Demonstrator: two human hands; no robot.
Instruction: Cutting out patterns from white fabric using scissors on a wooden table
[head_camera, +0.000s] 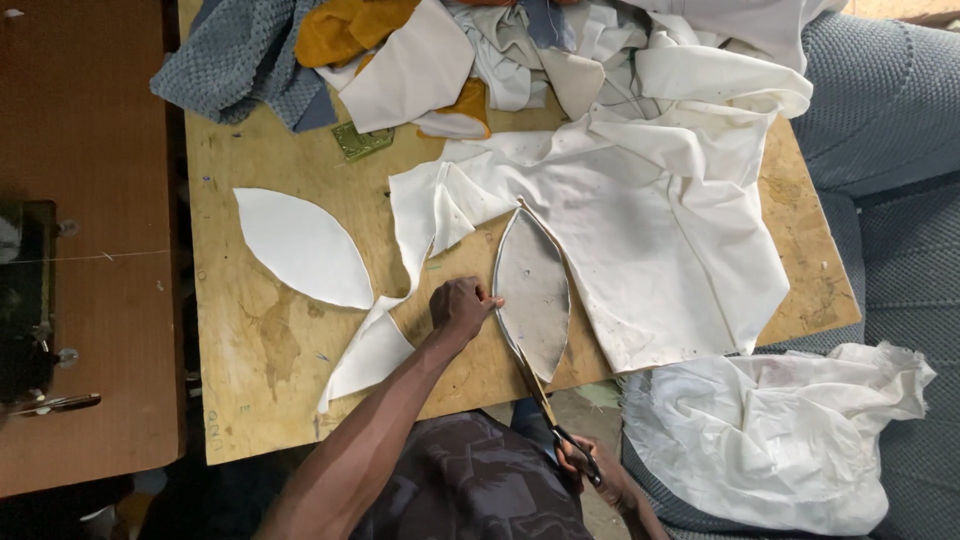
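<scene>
1. Tabletop (250, 400), a bare wooden board, carries everything flat, so the cloth has a firm surface under it for cutting.
2. White cloth (660, 230) lies spread across the right half of the board, its lower edge hanging slightly over the front, which brings the cutting line close to the person.
3. Scrap pile (450, 50) of white, mustard and grey pieces sits pushed to the far edge, away from the working area.
4. Cut leaf shape (300, 245) rests apart on the left, set aside from the cloth.
5. Pattern piece (533, 295), a grey pointed oval, lies on the cloth's left edge as a guide.
6. Left hand (462, 305) presses down with fingers curled, fingertips touching the pattern's left edge, seemingly to keep it from sliding.
7. Right hand (600, 480) is closed through the handles of the scissors (545, 400), whose blades run up along the pattern's lower edge.
</scene>
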